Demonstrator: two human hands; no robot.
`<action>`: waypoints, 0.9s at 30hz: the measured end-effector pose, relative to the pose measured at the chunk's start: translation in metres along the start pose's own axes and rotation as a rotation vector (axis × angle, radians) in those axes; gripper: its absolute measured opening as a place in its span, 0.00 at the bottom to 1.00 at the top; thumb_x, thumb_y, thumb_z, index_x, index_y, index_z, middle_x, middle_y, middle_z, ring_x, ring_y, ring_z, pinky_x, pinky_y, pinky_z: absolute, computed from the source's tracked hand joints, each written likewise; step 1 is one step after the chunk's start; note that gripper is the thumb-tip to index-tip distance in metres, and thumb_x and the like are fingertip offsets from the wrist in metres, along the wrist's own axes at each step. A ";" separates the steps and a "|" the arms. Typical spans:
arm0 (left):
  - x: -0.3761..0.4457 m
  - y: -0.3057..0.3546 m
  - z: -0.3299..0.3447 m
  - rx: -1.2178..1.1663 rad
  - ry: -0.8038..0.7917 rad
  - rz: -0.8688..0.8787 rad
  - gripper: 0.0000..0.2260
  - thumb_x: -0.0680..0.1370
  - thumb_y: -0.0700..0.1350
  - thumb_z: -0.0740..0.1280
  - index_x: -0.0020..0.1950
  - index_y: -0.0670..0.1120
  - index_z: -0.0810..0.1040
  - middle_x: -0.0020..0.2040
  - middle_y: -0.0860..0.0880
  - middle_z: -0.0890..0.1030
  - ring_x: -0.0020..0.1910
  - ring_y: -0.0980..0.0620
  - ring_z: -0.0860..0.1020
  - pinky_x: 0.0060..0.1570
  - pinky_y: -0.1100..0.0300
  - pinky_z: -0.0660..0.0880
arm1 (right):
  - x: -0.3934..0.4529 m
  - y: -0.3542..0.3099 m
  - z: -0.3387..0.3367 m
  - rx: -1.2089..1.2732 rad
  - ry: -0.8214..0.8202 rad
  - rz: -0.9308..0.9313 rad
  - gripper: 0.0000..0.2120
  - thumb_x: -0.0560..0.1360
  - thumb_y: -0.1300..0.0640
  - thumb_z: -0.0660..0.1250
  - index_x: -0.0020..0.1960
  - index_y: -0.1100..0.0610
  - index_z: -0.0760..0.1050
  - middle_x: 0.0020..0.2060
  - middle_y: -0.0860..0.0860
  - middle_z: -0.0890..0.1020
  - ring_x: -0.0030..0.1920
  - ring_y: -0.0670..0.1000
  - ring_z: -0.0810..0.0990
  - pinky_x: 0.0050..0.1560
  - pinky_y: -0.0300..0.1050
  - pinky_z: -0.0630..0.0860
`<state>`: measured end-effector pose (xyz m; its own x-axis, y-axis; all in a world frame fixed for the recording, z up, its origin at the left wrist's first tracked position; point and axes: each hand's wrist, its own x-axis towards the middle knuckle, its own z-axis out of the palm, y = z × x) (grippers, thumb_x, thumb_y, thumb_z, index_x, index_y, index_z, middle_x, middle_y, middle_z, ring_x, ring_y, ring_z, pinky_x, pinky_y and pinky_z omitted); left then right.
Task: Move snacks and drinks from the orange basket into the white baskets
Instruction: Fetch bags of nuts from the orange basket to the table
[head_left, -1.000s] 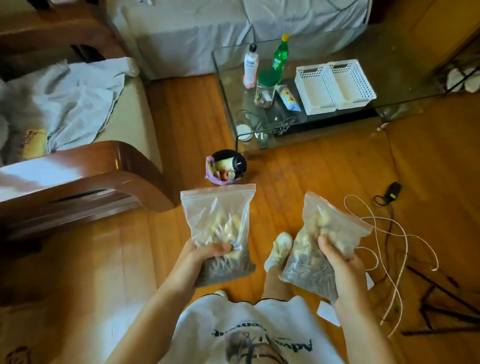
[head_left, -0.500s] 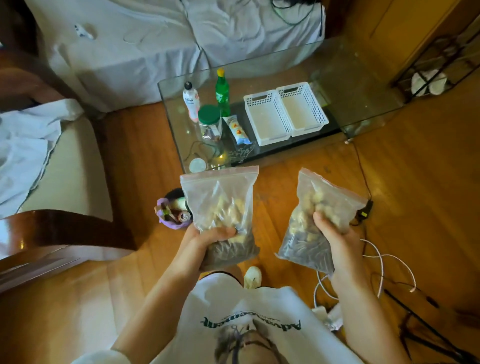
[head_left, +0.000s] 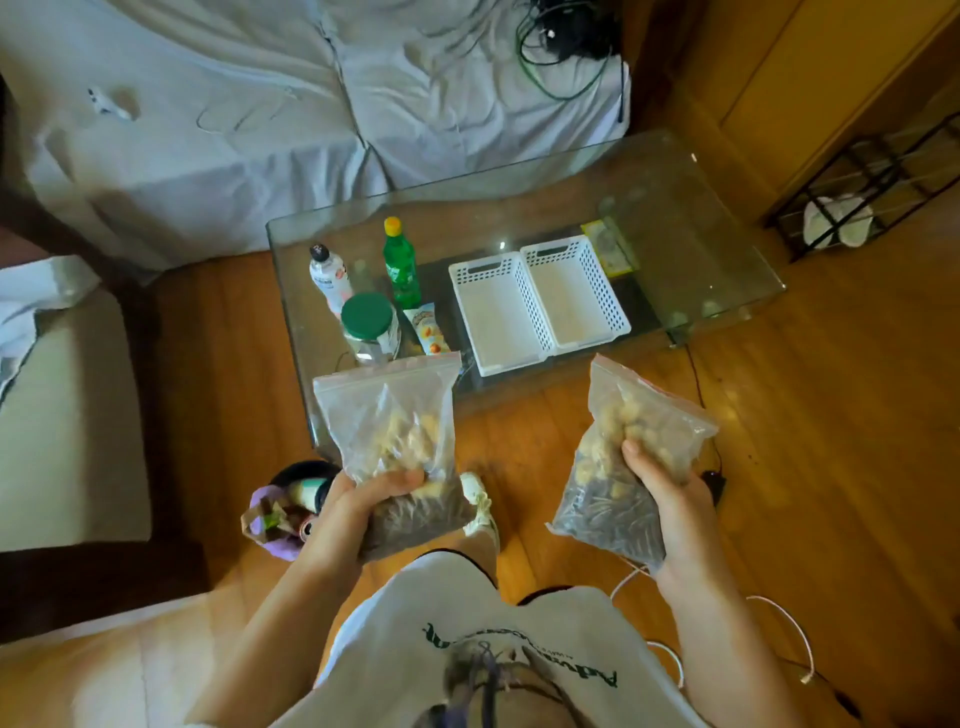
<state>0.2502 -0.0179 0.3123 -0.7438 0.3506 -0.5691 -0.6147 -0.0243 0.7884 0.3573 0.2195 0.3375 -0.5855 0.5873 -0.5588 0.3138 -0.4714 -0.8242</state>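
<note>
Across the top of the frame I see a sofa (head_left: 260, 104) under a wrinkled pale sheet, with a tangle of green and black cables (head_left: 566, 47) lying on it at upper centre. A glass coffee table (head_left: 675, 208) stands in the middle of the frame on the wooden floor (head_left: 831, 415). At the left edge is a cream cushion (head_left: 62, 415) with a white cloth (head_left: 31, 301) draped over its far end. At the upper right stands a black wire rack (head_left: 883, 182). A thin white cord (head_left: 779, 623) loops over the floor at lower right.
</note>
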 end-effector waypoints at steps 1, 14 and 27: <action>0.014 0.009 0.008 -0.011 -0.011 0.002 0.18 0.55 0.49 0.74 0.44 0.55 0.84 0.42 0.48 0.86 0.41 0.48 0.85 0.35 0.59 0.79 | 0.013 -0.012 0.004 -0.023 0.005 -0.001 0.14 0.59 0.47 0.73 0.44 0.48 0.81 0.42 0.48 0.86 0.45 0.53 0.84 0.46 0.52 0.79; 0.165 0.131 0.089 -0.097 -0.161 0.018 0.20 0.56 0.45 0.73 0.48 0.48 0.82 0.41 0.46 0.85 0.38 0.47 0.84 0.33 0.57 0.79 | 0.155 -0.125 0.040 -0.132 0.076 0.014 0.21 0.55 0.40 0.72 0.46 0.45 0.77 0.47 0.48 0.83 0.49 0.54 0.81 0.55 0.57 0.76; 0.282 0.186 0.114 -0.186 0.126 -0.040 0.20 0.60 0.42 0.68 0.52 0.46 0.75 0.35 0.49 0.85 0.33 0.51 0.84 0.27 0.60 0.78 | 0.345 -0.201 0.110 -0.147 -0.049 0.085 0.19 0.62 0.49 0.74 0.51 0.50 0.78 0.48 0.52 0.84 0.48 0.55 0.83 0.50 0.55 0.79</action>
<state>-0.0443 0.1835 0.3251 -0.7373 0.2352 -0.6333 -0.6739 -0.1892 0.7142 0.0104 0.4444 0.3204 -0.5867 0.5150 -0.6250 0.4674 -0.4149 -0.7807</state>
